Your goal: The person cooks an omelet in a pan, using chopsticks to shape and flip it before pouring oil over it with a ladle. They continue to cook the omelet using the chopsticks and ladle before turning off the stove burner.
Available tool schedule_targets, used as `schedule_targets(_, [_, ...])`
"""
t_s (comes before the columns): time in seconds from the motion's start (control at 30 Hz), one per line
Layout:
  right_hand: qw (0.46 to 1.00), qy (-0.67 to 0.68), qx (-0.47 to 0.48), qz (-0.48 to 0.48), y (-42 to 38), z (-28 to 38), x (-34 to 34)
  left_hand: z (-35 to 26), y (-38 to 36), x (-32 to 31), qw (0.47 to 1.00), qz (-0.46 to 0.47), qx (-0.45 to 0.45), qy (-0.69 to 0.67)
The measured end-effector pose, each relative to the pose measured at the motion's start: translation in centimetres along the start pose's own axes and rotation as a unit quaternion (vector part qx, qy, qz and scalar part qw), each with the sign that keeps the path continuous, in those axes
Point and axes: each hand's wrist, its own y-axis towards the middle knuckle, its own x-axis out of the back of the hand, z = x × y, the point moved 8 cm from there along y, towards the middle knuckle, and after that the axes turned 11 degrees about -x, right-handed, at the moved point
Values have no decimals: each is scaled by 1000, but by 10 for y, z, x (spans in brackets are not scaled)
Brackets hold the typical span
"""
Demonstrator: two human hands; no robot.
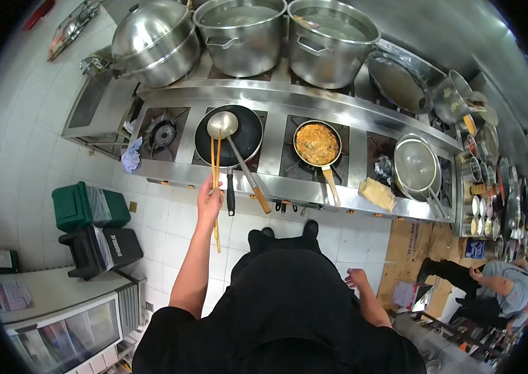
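My left hand is closed around a pair of long wooden chopsticks. Their tips reach the bowl of a metal ladle, which rests in a black frying pan. The ladle's wooden-ended handle lies across the pan rim toward me. A smaller frying pan to the right holds an orange-brown egg-like mixture. My right hand hangs low by my side, away from the stove, with loosely bent fingers and nothing visible in it.
Large steel pots stand along the back. A strainer and a folded cloth lie at the right of the stove. Green and black bins are on the left floor. Another person sits at the lower right.
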Motion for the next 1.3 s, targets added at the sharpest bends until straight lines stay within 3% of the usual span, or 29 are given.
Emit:
schedule_targets(0.17, [999,17,45,-20,-15,1,-2,-2,62,-15,999,28,-24,0])
schedule_targets(0.27, [993,55,102,-18,-32,6,-4,53,110,-15,997,46,59,29])
schedule_targets(0.43, [991,87,94,-22,-47,-22,3,81,140,-16,996,17,43,77])
schedule_targets(0.53, [995,81,56,-8,-32,-61,8,70,143,-20,963,51,25,262])
schedule_targets(0.57, [997,62,37,4,-19,-77,10,61,137,-23,963,48,24,263])
schedule_targets(0.63, [997,42,59,2,-13,-81,23,24,127,-36,819,53,-130,556])
schedule_targets(0.7, [996,-82,35,-21,-34,-74,40,25,126,-35,829,56,-98,548])
schedule_targets(0.73, [987,-134,91,-5,11,-89,41,27,127,-33,825,77,-91,553])
schedule_targets(0.77, [995,-81,48,17,30,-98,45,44,136,-23,831,75,-143,532])
schedule_targets(0.8, [999,-24,4,38,47,-101,55,61,146,-14,846,85,-99,517])
schedule_targets(0.87, [982,-146,114,-40,60,-65,74,39,135,-23,850,90,-83,513])
schedule_targets(0.97, [873,-252,359,-213,-14,50,103,35,134,-23,838,83,-93,531])
schedule_targets(1.03, [911,-56,389,-124,-112,129,135,19,123,-33,847,91,-94,515])
schedule_targets(1.07, [902,-10,410,-133,-143,156,160,23,125,-34,846,92,-95,517])
schedule_targets(1.1, [891,35,430,-140,-167,178,185,14,126,-36,805,64,-170,565])
schedule_targets(1.13, [841,7,459,-285,-195,198,224,3,122,-39,755,35,-242,609])
schedule_targets(1.17, [769,-22,480,-422,-220,212,257,-9,110,-51,753,31,-239,612])
schedule_targets(1.23, [655,-53,496,-568,-245,222,312,-63,57,-101,831,-22,-318,457])
schedule_targets(1.3, [662,-185,351,-636,-210,219,348,-63,8,-166,903,45,-329,272])
